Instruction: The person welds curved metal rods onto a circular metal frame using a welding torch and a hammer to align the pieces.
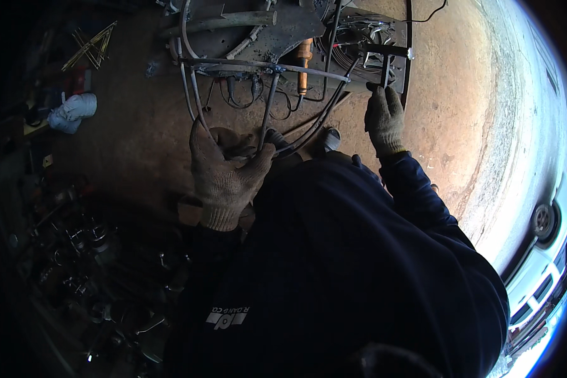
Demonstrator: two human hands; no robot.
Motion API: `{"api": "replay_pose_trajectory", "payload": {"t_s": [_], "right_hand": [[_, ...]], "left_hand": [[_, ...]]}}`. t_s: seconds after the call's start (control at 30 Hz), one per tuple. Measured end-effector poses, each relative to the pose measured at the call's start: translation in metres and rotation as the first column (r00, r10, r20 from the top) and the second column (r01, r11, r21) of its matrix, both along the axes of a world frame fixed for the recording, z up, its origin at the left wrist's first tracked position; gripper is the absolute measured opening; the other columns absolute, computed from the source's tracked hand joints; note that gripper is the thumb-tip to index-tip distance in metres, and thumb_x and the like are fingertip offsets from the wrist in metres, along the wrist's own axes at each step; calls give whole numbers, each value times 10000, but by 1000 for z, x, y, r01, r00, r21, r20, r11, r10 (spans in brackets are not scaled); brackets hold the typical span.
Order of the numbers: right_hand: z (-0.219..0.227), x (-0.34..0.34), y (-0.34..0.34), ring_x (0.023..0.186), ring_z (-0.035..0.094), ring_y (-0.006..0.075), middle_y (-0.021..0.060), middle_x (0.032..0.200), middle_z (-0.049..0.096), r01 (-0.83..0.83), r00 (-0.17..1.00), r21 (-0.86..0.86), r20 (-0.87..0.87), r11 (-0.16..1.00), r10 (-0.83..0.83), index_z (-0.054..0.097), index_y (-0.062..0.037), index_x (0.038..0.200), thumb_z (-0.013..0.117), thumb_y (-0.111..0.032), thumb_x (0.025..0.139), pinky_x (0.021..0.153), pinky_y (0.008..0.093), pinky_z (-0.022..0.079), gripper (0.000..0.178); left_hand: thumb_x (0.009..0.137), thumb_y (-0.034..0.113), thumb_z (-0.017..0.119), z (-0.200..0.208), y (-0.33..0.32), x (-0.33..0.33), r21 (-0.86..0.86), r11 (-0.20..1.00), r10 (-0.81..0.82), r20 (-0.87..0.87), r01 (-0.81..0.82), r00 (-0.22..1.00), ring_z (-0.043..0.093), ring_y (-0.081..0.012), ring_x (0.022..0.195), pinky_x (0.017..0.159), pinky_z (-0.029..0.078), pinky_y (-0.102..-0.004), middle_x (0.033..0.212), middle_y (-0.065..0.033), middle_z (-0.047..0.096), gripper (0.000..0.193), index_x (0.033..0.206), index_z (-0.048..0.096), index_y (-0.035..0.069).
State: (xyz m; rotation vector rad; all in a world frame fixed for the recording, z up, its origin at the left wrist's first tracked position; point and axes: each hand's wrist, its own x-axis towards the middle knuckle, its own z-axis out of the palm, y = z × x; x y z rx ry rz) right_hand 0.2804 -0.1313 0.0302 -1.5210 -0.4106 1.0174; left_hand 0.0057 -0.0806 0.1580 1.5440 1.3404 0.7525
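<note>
Both my hands wear knitted work gloves. My left hand [227, 179] is closed on a frame of bent metal rods [268, 104], at its curved near side. The frame's straight crossbar lies over the near edge of a dark metal work table [293, 31]. My right hand [386, 120] is wrapped round the handle of a hammer [386, 57], whose head is up at the table's right end. Between the hands, an orange-handled tool [304, 60] with a black cable hangs over the table edge. My left fingertips are partly hidden in shadow.
On the table are a pipe [220, 24] and a heap of coiled wire and metal tools [365, 38]. Black cables [239, 101] dangle below. Thin yellow rods [91, 47] and a white cloth bundle [74, 112] lie left. Metal parts [88, 252] crowd the lower left. A white vehicle [542, 277] stands outside.
</note>
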Motion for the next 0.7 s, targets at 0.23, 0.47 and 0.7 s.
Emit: {"api": "replay_pose_trajectory", "payload": {"t_s": [0.23, 0.47, 0.7], "right_hand": [[-9, 4, -1, 553, 410, 25, -58, 687, 479, -32, 998, 16, 58, 999, 31, 643, -34, 1137, 543, -281, 1047, 472, 219, 332, 281], [-9, 1, -1, 545, 403, 23, -63, 680, 475, -14, 999, 1, 42, 1000, 14, 646, -35, 1133, 547, -278, 1045, 468, 218, 324, 277], [-7, 0, -5, 505, 401, 27, -63, 662, 470, -5, 1000, -22, 6, 1000, 5, 649, -55, 1128, 544, -288, 1045, 437, 220, 320, 269]], "left_hand": [[782, -40, 808, 1, 3, -1, 137, 986, -97, 48, 90, 994, 732, -197, 897, 673, 643, -223, 999, -141, 606, 676, 1248, 321, -92], [757, -47, 827, -8, 1, -9, -29, 999, -19, 152, 24, 988, 692, -179, 932, 712, 620, -226, 1063, -115, 557, 815, 1359, 278, -66], [729, 173, 891, -8, 10, -10, 422, 885, -13, -400, 197, 916, 665, -244, 1000, 810, 598, -352, 1063, -141, 555, 992, 1450, 264, -93]]}}
